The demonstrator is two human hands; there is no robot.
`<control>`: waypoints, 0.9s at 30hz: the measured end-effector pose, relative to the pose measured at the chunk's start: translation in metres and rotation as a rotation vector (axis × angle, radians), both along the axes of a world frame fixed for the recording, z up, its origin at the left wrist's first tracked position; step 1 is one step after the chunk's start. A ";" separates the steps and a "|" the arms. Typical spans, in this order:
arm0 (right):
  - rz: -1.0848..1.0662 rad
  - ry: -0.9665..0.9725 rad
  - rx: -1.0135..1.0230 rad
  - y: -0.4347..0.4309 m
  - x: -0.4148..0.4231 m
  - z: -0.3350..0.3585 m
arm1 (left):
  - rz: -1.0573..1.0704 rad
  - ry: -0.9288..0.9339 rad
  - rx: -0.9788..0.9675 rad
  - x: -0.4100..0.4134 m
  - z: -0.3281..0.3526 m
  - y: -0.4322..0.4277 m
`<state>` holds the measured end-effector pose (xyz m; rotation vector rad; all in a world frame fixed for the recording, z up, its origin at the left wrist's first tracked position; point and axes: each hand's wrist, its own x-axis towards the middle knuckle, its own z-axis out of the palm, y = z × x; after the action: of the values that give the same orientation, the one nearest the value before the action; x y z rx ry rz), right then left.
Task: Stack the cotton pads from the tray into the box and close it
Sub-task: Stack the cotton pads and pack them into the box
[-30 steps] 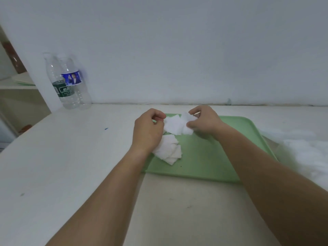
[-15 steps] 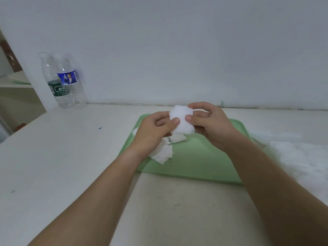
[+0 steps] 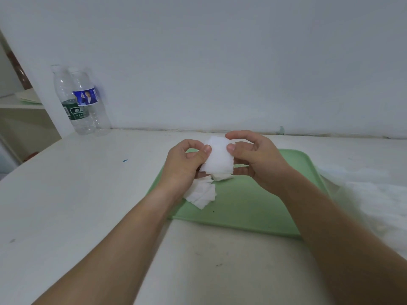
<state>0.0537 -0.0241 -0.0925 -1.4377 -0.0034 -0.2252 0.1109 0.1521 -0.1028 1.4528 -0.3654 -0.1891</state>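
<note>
- Both hands, left hand [image 3: 184, 164] and right hand [image 3: 253, 159], are pinching a cotton-pad stack [image 3: 218, 156] by its side edges above the tray [image 3: 253, 205].
- More loose pads [image 3: 201, 194] are lying on the tray.
- The pads are looking light, soft and squashable; gripping the edges is likely keeping them aligned.

The left hand [image 3: 182, 166] hides part of the cotton pads [image 3: 201, 194] on the tray [image 3: 253, 208]; pad count in the held stack [image 3: 219, 156] is indistinct. The white mass [image 3: 378, 199] at right is blurred, cut by the edge.

Forearms extended forward, left hand [image 3: 181, 167] and right hand [image 3: 258, 164] level, facing each other, thumbs and curled fingers pinching cotton pads [image 3: 218, 158]
</note>
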 end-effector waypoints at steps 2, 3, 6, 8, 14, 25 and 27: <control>-0.006 -0.011 0.016 0.001 0.001 -0.002 | 0.009 0.005 -0.001 0.001 0.000 0.001; -0.016 -0.016 0.028 0.000 0.001 -0.003 | 0.017 0.011 -0.004 0.001 0.001 0.001; -0.045 -0.020 0.065 -0.001 0.002 -0.003 | 0.039 0.029 -0.013 0.001 0.002 0.001; -0.055 -0.019 0.081 -0.003 0.002 -0.003 | 0.054 0.042 -0.014 0.002 0.002 0.001; -0.093 -0.016 0.128 -0.006 0.002 -0.004 | 0.106 0.051 -0.009 0.004 0.004 0.003; -0.143 0.049 0.118 -0.008 0.003 -0.002 | 0.052 0.067 -0.034 0.002 0.007 0.005; -0.194 0.057 0.120 -0.009 0.003 -0.002 | 0.084 0.049 -0.050 0.004 0.008 0.007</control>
<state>0.0565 -0.0332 -0.0941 -1.3243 0.1938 -0.3376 0.1148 0.1594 -0.0950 1.4090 -0.2670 -0.1469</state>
